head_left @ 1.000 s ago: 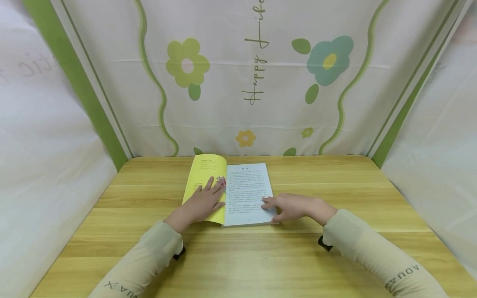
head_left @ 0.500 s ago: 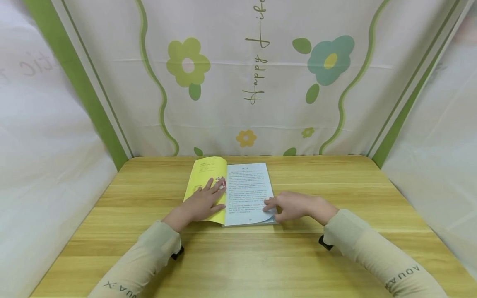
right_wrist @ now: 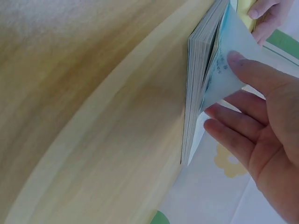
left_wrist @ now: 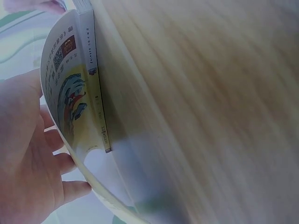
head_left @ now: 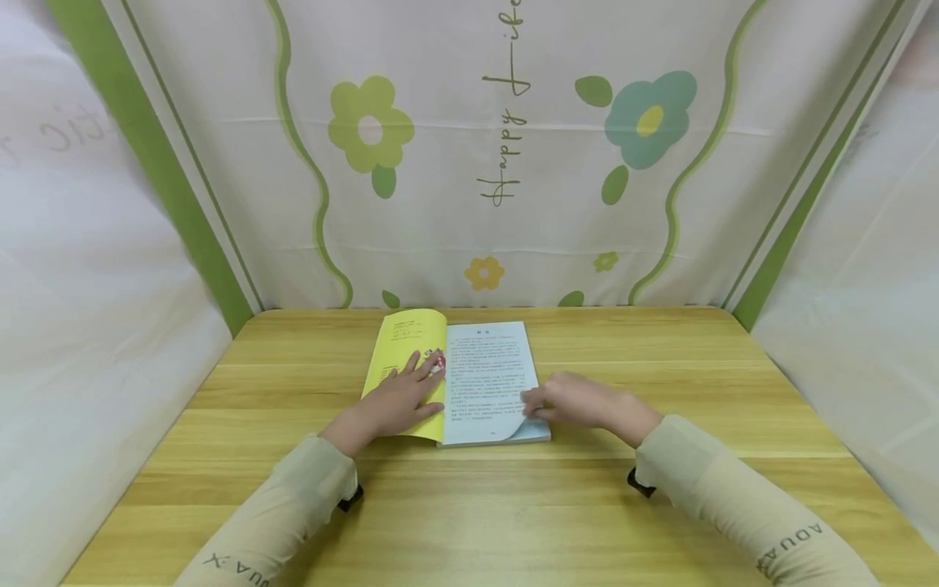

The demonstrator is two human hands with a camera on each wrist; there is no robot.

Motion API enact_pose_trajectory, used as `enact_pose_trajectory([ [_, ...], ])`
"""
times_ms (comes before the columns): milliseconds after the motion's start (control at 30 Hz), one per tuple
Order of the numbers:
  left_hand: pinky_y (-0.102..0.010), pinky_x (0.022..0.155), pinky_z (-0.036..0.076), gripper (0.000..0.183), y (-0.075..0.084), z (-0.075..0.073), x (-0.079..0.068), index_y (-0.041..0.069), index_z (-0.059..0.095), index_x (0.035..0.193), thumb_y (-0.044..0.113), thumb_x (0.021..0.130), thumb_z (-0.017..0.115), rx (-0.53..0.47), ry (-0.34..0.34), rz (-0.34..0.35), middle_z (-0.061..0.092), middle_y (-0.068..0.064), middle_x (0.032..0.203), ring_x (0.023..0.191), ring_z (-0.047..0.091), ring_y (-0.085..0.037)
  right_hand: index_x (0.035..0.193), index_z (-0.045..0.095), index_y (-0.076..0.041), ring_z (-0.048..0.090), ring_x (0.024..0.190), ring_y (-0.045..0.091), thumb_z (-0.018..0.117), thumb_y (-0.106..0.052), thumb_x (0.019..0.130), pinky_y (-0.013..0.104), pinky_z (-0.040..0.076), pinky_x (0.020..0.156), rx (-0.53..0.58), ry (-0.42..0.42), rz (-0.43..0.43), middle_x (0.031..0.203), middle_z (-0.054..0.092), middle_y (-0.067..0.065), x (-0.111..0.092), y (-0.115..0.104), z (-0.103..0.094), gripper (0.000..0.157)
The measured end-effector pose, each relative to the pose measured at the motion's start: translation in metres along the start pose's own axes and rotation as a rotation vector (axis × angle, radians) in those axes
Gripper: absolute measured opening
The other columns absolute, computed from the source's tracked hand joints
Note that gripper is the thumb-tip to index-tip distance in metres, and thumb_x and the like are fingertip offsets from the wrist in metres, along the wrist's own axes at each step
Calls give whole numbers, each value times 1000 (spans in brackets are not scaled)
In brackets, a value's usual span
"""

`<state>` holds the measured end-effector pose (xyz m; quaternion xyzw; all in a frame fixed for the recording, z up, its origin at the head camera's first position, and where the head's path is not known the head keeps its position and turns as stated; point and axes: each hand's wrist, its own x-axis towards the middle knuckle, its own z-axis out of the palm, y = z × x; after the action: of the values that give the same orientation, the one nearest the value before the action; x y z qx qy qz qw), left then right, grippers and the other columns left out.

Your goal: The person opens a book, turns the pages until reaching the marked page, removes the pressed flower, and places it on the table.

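An open book [head_left: 484, 367] lies near the back of the table, its yellow inside cover [head_left: 392, 342] spread to the left and a printed page facing up on the right. My left hand [head_left: 396, 403] rests on the yellow cover with its fingers spread straight. Seen from the left wrist, that cover [left_wrist: 60, 84] bows up beside the spine. At the book's lower right corner my right hand [head_left: 572, 399] pinches the page. In the right wrist view the thumb presses the lifted page corner [right_wrist: 229, 70], which curls away from the thick block of pages [right_wrist: 198, 70].
The wooden table [head_left: 469, 522] extends around the book on all sides. A white fabric wall [head_left: 469, 163] with printed flowers stands behind it, and plain white sheets [head_left: 88, 285] hang at both sides.
My right hand has drawn its fingers together and lifted the page's lower right corner, baring the pages beneath. The yellow cover has dipped slightly; my left hand has hardly moved.
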<state>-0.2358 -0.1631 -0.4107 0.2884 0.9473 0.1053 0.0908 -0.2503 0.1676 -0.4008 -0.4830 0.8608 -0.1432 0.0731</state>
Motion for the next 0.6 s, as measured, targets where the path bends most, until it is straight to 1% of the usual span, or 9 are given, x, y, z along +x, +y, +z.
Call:
enact_pose_trajectory([
  [100,-73,112,22,66,1,0,0,4,33,160,38,108,53,-5,0,-2,9,-15,170,153,5,-46,101,81,-4,74,102,25,76,-4,92,31,59,83,-48,74,-4,114,74,16,1,1,2,10],
  [167,-73,112,22,66,1,0,0,4,33,160,39,108,53,-4,0,-3,8,-14,170,153,5,-46,106,79,-2,75,98,22,76,-5,92,28,59,80,-79,105,41,114,74,16,1,1,3,15],
  [233,-73,112,22,66,1,0,1,4,33,160,39,108,53,1,3,-3,9,-14,170,153,5,-46,119,74,2,73,79,16,76,-8,93,23,56,69,-84,112,119,107,75,19,2,0,3,28],
  [300,-73,112,22,66,1,1,1,4,33,160,39,108,53,1,5,-3,9,-14,170,153,4,-45,135,63,4,58,59,8,75,-11,95,21,47,58,-65,104,218,87,74,16,2,0,3,45],
  [367,-72,113,21,67,1,1,1,5,32,161,40,108,52,3,1,-7,8,-12,170,153,3,-44,149,48,7,37,50,7,73,-14,97,22,37,53,-19,103,304,67,63,9,2,0,3,61],
  [433,-72,113,21,67,1,1,1,4,32,160,40,108,53,-4,5,-4,9,-13,170,153,3,-45,157,32,6,29,46,7,72,-18,98,23,35,51,45,115,374,59,51,4,3,1,3,76],
  [467,-73,113,21,66,1,1,0,4,32,160,39,108,53,-6,6,-2,9,-13,170,153,3,-45,160,25,5,29,45,8,72,-19,99,24,36,51,85,126,400,61,51,5,4,1,3,81],
  [533,-73,112,21,66,1,0,-1,4,33,160,38,108,53,-7,8,-2,9,-14,170,153,4,-46,162,14,5,38,47,11,71,-22,100,27,40,55,179,155,444,81,66,18,5,2,3,88],
  [600,-73,112,21,65,2,-1,-2,3,33,160,37,108,54,-8,13,1,10,-14,170,153,5,-47,162,4,4,65,66,23,69,-27,101,34,53,69,288,172,491,118,65,34,7,2,4,95],
])
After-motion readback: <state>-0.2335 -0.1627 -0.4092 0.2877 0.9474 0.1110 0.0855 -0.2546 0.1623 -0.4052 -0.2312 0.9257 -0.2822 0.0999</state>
